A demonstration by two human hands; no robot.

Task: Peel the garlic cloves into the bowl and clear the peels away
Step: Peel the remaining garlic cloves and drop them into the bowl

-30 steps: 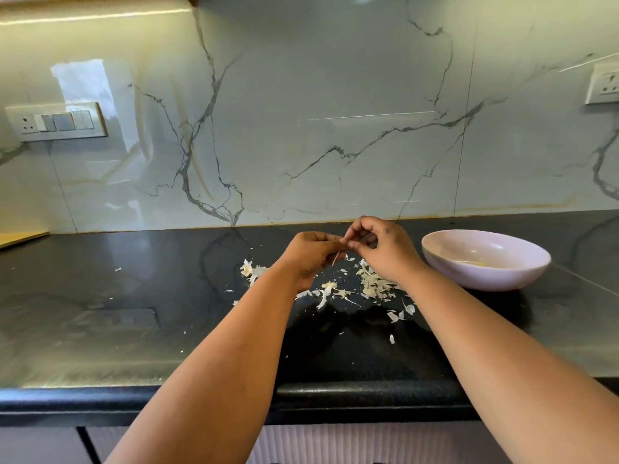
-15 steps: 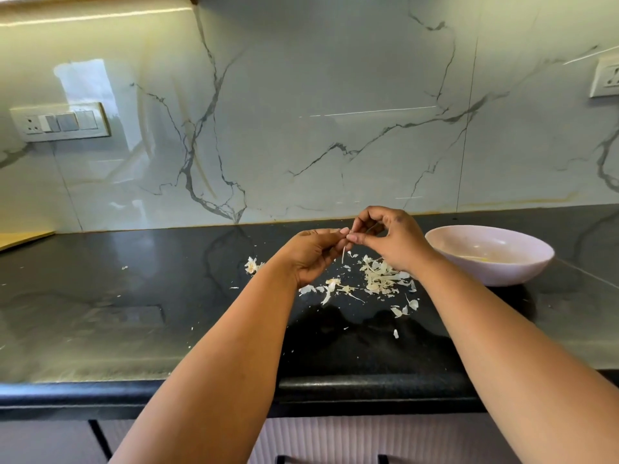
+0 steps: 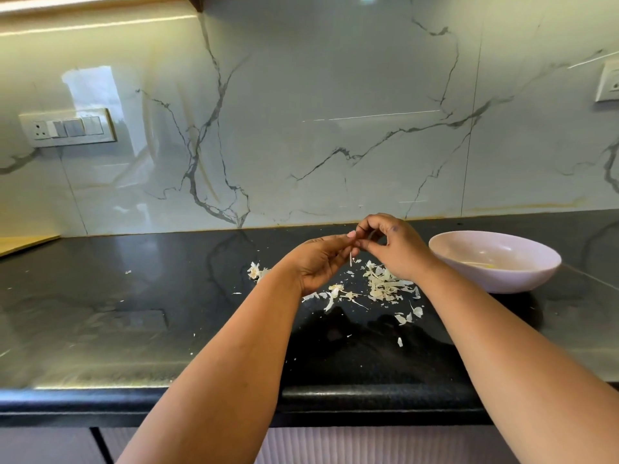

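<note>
My left hand (image 3: 320,262) and my right hand (image 3: 393,244) meet fingertip to fingertip above the black counter, pinching a small garlic clove that the fingers almost hide. A thin strip of peel (image 3: 350,259) dangles below the fingertips. Under the hands lies a pile of pale garlic peels (image 3: 382,286), with a smaller clump (image 3: 256,271) to the left and scattered flakes (image 3: 407,316) nearer me. The pale pink bowl (image 3: 536,283) stands to the right of my right hand, with something yellowish at its bottom.
The glossy black countertop (image 3: 134,316) runs to a marble backsplash. A switch panel (image 3: 68,127) is on the wall at left, a socket (image 3: 609,83) at right. A yellow board's corner (image 3: 23,244) shows at far left. The counter's front edge (image 3: 234,401) is close to me.
Both hands have risen slightly and shifted right. My right-hand fingers have opened into a ring, pulling at the clove, and a strip of peel now hangs down.
</note>
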